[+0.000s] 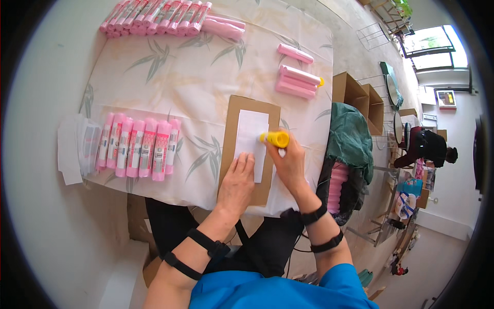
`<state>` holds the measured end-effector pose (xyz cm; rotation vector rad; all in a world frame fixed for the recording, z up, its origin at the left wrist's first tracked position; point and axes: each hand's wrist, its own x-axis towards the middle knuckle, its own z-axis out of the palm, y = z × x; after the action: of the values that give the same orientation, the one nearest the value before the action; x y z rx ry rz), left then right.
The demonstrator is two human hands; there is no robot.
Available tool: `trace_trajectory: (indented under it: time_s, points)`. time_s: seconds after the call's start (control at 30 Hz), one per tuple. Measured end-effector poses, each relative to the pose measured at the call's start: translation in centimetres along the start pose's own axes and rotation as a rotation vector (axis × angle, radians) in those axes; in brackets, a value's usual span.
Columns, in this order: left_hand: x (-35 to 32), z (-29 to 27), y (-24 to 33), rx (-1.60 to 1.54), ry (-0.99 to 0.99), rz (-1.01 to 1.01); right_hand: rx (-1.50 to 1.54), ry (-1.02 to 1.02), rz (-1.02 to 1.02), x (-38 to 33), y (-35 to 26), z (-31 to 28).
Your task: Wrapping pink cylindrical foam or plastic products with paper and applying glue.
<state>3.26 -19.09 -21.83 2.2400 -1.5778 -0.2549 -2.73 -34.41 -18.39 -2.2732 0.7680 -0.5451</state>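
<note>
A white paper sheet [252,135] lies on a piece of brown cardboard [233,110] near the table's front edge. My left hand [238,180] is laid flat over the lower left of the paper, its fingers stretched out. My right hand [290,162] is closed around a yellow glue stick [278,138]. The stick is tilted, slightly smeared by motion, and its pale tip points left at the paper's right edge. Whether the tip touches the paper I cannot tell.
Several labelled pink rolls [136,147] lie at the left beside loose paper strips [69,149]. More rolls [154,18] are stacked at the far left. Unlabelled pink rolls [297,82] lie far right. Right of the table stand a green-covered bag [350,136] and cardboard boxes [352,92].
</note>
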Motion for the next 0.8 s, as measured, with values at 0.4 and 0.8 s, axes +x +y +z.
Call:
trace_trajectory:
  time_s: [0.4, 0.8]
  points:
    - [-0.1, 0.1, 0.0, 0.06, -0.039, 0.015, -0.084, -0.055, -0.132, 0.3, 0.8, -0.8]
    - [-0.1, 0.1, 0.1, 0.012, -0.043, 0.008, -0.042, -0.01, -0.036, 1.8, 0.7, -1.4]
